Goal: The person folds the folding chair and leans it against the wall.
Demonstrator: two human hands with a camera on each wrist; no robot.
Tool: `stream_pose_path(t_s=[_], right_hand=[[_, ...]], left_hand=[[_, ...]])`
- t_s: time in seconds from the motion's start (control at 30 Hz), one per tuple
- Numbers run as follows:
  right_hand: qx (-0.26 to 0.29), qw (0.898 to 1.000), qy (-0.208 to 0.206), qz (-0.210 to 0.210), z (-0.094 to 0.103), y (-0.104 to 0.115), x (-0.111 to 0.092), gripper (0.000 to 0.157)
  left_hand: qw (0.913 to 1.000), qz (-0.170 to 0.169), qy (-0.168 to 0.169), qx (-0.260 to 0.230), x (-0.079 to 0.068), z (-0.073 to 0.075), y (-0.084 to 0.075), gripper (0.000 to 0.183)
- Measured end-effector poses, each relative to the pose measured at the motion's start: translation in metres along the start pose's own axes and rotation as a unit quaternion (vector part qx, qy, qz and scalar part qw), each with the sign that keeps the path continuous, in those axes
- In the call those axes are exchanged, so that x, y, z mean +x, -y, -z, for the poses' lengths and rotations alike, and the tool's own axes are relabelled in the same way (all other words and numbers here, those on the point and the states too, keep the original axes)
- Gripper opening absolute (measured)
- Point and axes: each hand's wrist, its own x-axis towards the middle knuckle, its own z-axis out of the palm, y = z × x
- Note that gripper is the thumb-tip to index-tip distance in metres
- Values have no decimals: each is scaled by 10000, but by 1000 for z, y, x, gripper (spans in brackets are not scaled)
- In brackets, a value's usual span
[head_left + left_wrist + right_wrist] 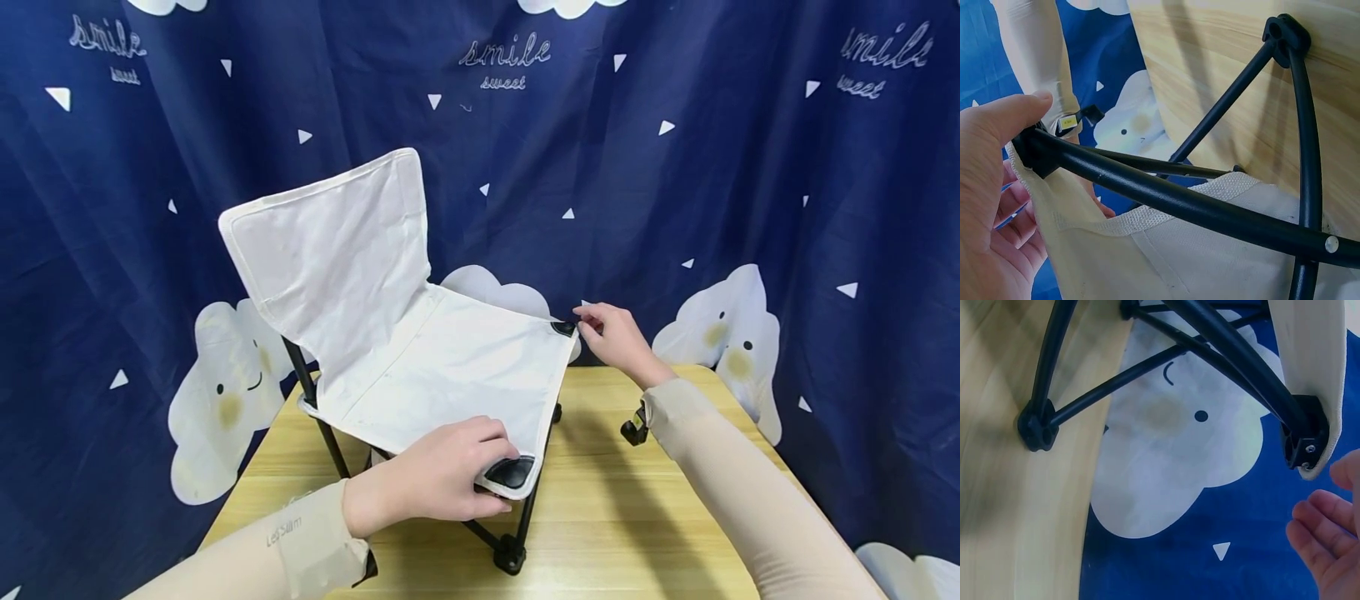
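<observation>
A small folding chair (450, 358) with white fabric and a black tube frame stands unfolded on the table, its backrest to the left. My left hand (442, 471) grips the near front corner of the seat, fingers on the fabric by the black corner patch (512, 472) and thumb below. In the left wrist view, that thumb lies against the black corner joint (1038, 150). Beside the far front corner, my right hand (613, 337) has its fingers loosely bent. The right wrist view shows a small gap between this hand (1329, 531) and the corner bracket (1305, 434).
The chair's feet (510, 554) rest on a wood-grain table (622, 500). Behind it hangs a dark blue curtain (720, 192) with clouds, triangles and lettering. Crossed black tubes (1210, 212) run beneath the seat. A black strap piece (634, 427) hangs at the right wrist.
</observation>
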Motion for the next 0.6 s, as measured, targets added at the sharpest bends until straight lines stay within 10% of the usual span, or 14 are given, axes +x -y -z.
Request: stream_pose_path(t_s=[0.6], right_hand=[[317, 9959, 400, -741, -8, -4, 4, 36]], left_hand=[[9997, -151, -112, 125, -3, 1, -4, 41]])
